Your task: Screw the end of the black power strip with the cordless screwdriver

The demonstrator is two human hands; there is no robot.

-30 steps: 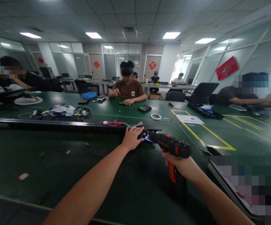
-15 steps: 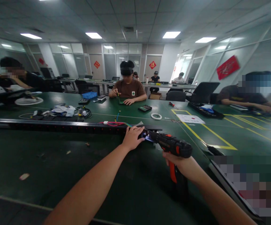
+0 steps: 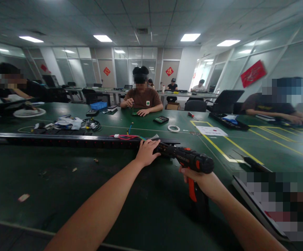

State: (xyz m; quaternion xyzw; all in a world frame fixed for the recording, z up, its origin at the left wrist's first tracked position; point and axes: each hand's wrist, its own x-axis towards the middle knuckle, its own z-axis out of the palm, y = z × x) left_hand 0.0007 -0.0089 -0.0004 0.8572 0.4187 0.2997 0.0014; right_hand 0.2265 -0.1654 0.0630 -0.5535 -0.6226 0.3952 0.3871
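Note:
A long black metal rail (image 3: 70,140) lies across the table, running from the left edge to just past my left hand. Red and other coloured wires (image 3: 126,136) with a white connector rest along its top. My left hand (image 3: 146,153) is closed over the rail near its right end, fingers on top and thumb toward the drill. In my right hand (image 3: 197,176) is a black and orange cordless drill (image 3: 193,160), gripped by its handle and held level. Its front end points left at the rail's end beside my left thumb. Fingers and shadow hide the exact point of contact.
Beyond the rail lie a cable bundle (image 3: 92,124), a blue basket (image 3: 98,105), a white ring (image 3: 174,128) and a black tray (image 3: 228,121). A thin-tipped black tool (image 3: 253,163) lies at right. A co-worker (image 3: 141,94) sits opposite; others sit left and right.
The bright bluish glow at the drill's front end, beside my left thumb, has gone dark. Both hands keep their places; the view has shifted slightly.

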